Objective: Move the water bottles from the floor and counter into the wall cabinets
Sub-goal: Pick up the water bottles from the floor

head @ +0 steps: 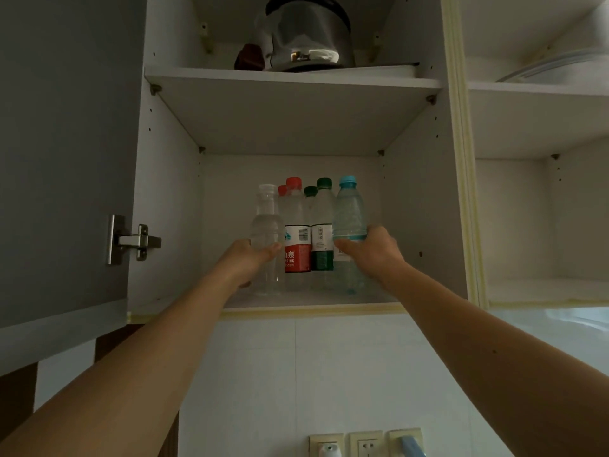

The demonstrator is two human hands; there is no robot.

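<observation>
two hands were raised into the lower compartment of the open wall cabinet (171,199). the left hand (245,260) was wrapped around the lower body of a clear bottle (267,225) with a clear cap, thumb lying across its front. the right hand (370,249) gripped the blue-capped bottle (349,209) around its label band, fingers curled behind and thumb in front. both bottles stood upright on the bottom shelf (379,300), near its front edge.

between them, touching or almost touching on each side, stood a red-capped bottle (296,232) with a red and white label and a green-capped bottle (322,232) with a green and white label. behind these a second red cap (282,190) and a second green cap (310,191) showed, their bodies mostly hidden. all six stood in one tight cluster at the middle of the shelf, apart from either side wall.

on the upper shelf (296,79) sat a shiny metal kettle (308,34) with a small dark brown object (249,58) just beside it on the left. the grey cabinet door (62,143) stood open to the left, its metal hinge (133,240) showing. to the right was a second open cabinet bay (540,199) with pale dishware (560,65) on its upper shelf. below, the white tiled wall (329,374) carried a row of sockets (365,443), two with something plugged in.
</observation>
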